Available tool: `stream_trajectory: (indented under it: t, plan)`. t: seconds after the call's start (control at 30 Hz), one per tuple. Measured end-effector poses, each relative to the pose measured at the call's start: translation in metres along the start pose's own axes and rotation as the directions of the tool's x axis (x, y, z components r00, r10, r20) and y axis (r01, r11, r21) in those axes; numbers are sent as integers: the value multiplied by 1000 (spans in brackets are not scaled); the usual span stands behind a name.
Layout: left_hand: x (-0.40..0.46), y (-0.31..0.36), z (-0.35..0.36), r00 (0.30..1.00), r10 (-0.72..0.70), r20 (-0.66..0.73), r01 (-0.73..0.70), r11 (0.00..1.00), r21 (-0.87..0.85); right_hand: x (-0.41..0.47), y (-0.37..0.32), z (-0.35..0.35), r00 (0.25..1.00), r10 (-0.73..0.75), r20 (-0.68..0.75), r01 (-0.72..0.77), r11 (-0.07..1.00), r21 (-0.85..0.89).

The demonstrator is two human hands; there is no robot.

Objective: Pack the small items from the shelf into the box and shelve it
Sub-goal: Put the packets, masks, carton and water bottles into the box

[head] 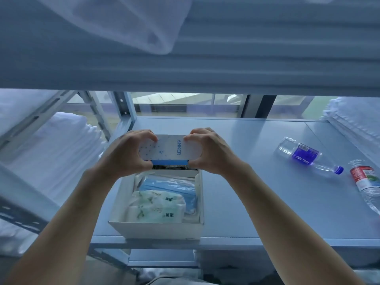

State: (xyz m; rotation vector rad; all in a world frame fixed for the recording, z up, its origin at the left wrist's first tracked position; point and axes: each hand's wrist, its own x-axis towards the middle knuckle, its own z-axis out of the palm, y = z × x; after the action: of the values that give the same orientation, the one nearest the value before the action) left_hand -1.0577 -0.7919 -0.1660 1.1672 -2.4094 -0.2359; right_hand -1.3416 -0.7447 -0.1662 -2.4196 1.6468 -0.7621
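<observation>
Both hands, left & right, grip the ends of a white lid w/ blue dots and "ANKER" print, held over the far end of the open white box at the shelf front edge. Inside: green-white packs atop blue ones, prob. masks.

At the frame's centre we see the open white cardboard box on the pale metal shelf, holding green-printed tissue packs before a blue packet. Both hands hold a white Anker lid over its far end. Two clear plastic bottles lie right.
</observation>
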Motion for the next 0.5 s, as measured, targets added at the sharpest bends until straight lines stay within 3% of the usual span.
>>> stream_trajectory:
  t: [0.17, 0.5]
  plan:
    - [-5, -17, 13, 998, -31, 55, 30, 999, 24, 10, -6, 26, 992, 51, 118, -43, 997, -66]
    - [10, -15, 42, 982, -89, 168, 64, 987, 146, 28, -2, 45, 947, 149, 285, -35, 928, -371]
